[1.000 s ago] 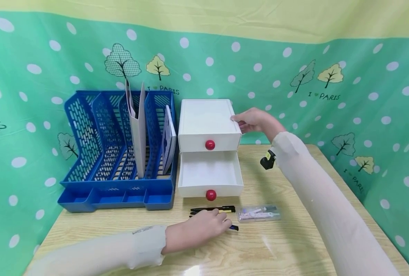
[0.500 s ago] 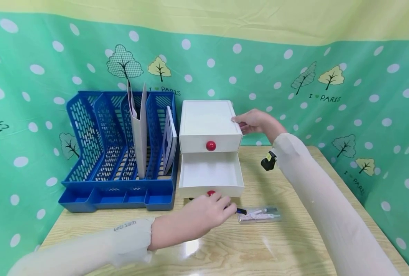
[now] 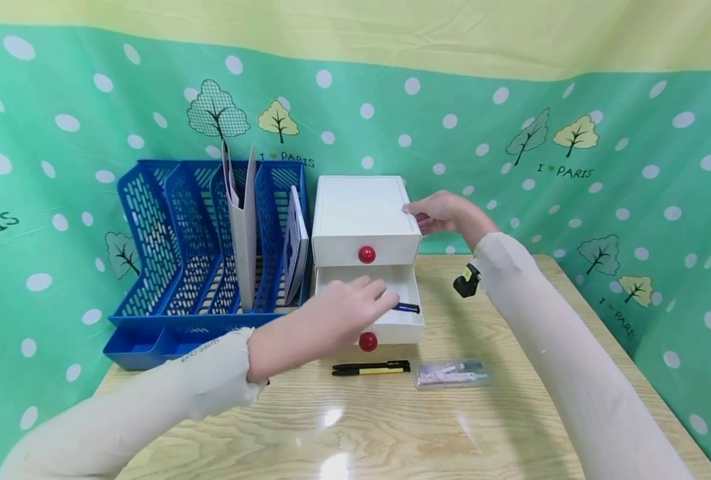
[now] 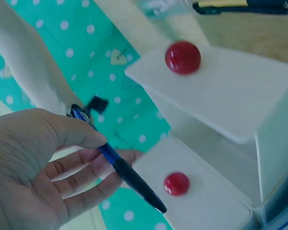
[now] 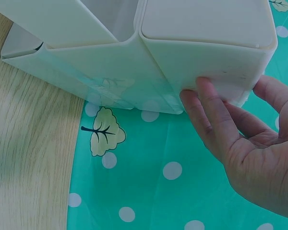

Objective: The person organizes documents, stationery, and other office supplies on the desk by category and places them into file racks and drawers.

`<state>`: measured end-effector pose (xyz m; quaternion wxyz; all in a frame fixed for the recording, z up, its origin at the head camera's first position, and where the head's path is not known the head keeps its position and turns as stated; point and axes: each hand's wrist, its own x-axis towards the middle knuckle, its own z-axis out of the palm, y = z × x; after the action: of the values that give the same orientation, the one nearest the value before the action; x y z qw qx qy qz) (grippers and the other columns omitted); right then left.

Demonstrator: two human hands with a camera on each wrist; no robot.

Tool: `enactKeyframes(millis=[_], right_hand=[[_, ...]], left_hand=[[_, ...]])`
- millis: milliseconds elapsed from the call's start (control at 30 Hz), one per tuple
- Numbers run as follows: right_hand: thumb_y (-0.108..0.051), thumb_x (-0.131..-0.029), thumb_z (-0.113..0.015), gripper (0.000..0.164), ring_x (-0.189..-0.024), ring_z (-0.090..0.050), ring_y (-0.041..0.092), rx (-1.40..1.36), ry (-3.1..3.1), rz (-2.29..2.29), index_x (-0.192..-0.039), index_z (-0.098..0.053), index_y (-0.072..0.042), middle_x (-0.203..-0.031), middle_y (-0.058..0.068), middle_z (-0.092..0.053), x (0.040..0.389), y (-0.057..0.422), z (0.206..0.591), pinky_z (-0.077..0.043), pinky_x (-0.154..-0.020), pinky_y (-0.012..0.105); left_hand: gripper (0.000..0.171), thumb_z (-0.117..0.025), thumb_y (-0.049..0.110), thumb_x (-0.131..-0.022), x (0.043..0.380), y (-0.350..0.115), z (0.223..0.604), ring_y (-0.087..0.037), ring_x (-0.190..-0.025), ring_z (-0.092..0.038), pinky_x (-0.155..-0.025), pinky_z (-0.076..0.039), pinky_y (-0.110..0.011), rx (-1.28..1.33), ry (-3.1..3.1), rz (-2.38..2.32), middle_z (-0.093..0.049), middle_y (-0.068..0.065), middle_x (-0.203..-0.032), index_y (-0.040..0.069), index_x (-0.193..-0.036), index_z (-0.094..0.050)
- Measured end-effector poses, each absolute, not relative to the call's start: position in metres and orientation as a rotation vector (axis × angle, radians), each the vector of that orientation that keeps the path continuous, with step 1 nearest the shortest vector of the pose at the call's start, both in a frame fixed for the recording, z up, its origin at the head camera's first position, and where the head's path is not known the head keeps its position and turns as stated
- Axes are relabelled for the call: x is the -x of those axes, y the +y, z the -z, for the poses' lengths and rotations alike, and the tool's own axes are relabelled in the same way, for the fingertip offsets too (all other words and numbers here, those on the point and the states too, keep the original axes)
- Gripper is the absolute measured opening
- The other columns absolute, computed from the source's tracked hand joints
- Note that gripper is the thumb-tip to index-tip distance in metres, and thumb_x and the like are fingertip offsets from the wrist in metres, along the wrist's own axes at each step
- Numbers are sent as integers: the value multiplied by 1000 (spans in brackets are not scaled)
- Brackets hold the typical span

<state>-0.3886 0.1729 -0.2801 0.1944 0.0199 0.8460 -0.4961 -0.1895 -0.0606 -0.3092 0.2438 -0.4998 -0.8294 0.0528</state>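
One blue pen (image 3: pixel 407 307), long axis seemingly crosswise, clip end rightward

Bright, even light fills the head view; glare whitens the tabletop (image 3: pixel 295 433) at lower centre, and soft shadow lies beside the right sleeve (image 3: pixel 571 353). The left-wrist view is dimmer, its blue pen (image 4: pixel 122 165) sharper than the hazy case (image 4: pixel 164 7) at top.

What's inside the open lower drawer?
In the open lower drawer, only white interior shows. The left hand, pinching a blue pen, blocks much of its left half; anything there is hidden.
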Motion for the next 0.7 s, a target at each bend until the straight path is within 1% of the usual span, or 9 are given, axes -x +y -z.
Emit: enactKeyframes(millis=[67,133,233,300,400,633,700], right_hand=[[-30,-104,-58,47,-95,-65,19,-54,2376,1390,-136,-56,5,-116,13,-60,389,173,281,-55,-102,39],[-30,-104,-58,48,-95,-65,18,-55,2373,1392,-137,-55,5,-116,13,-60,388,173,280,-55,-102,39],[-30,-104,-58,48,-94,-65,18,-55,2373,1392,-137,-55,5,-116,12,-60,388,173,280,-56,-101,38],[-30,-104,-58,48,-94,-65,18,-55,2369,1391,-137,-55,4,-116,12,-60,388,173,280,-56,-101,38],[-30,-104,-59,47,-95,-65,18,-53,2368,1389,-136,-56,4,-117,12,-60,389,174,281,-56,-101,39],[-31,-103,-60,48,-98,-64,20,-70,2361,1398,-136,-56,3,-119,13,-60,391,174,281,-55,-102,39],[-31,-103,-60,48,-98,-64,20,-70,2358,1401,-137,-56,3,-119,13,-60,391,174,281,-55,-102,39]], left_hand=[[37,-78,2,-84,196,-62,305,-16,-86,-70,-61,-56,-19,1345,-2315,-107,-71,-5,-106,11,-117,-64],[33,-74,0,-88,202,-63,301,-17,-81,-70,-60,-56,-20,1336,-2354,-63,-72,-6,-108,10,-118,-65],[29,-71,3,-92,210,-64,296,-19,-79,-71,-67,-59,-23,1328,-2422,-7,-73,-8,-113,10,-120,-66],[28,-70,2,-93,215,-63,294,-20,-76,-71,-66,-59,-24,1334,-2465,14,-74,-9,-113,10,-120,-67],[29,-69,1,-93,221,-62,293,-21,-82,-73,-74,-62,-28,1329,-2535,16,-74,-10,-114,9,-121,-68],[30,-68,-2,-92,236,-59,288,-21,-90,-72,-82,-62,-32,1323,-2650,19,-73,-10,-110,9,-121,-68],[31,-69,-3,-92,240,-57,286,-22,-96,-73,-85,-61,-33,1324,-2691,42,-73,-10,-112,9,-120,-69]])
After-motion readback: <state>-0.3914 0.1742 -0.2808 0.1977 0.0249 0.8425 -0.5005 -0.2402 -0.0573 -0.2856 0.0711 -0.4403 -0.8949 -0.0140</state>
